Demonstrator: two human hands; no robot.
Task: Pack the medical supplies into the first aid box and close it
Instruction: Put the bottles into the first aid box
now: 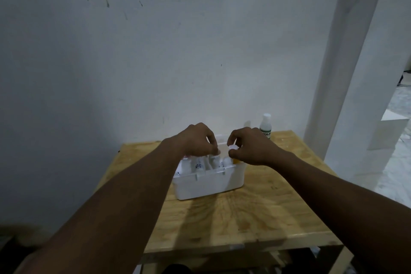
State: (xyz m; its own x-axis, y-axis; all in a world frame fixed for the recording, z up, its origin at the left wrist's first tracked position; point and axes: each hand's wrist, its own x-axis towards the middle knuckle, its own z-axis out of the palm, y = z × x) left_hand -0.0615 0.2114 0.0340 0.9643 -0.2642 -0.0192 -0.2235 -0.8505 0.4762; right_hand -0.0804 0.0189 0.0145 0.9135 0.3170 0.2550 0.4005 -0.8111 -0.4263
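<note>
A white first aid box (209, 186) stands open on the wooden table (233, 218), with several white bottles (199, 165) upright inside. My left hand (195, 140) hovers over the box's left half, fingers curled down onto the bottle tops. My right hand (251, 149) is over the right half, fingers pinched around a white-capped bottle (233, 147) with an orange part showing below. A white bottle with a green label (265, 125) stands on the table behind my right hand, outside the box. No lid is visible.
The table stands against a stained white wall (155, 51). A white door frame (347, 73) rises at the right, with tiled floor beyond. Bare wood lies in front of the box up to the table's near edge (244, 248).
</note>
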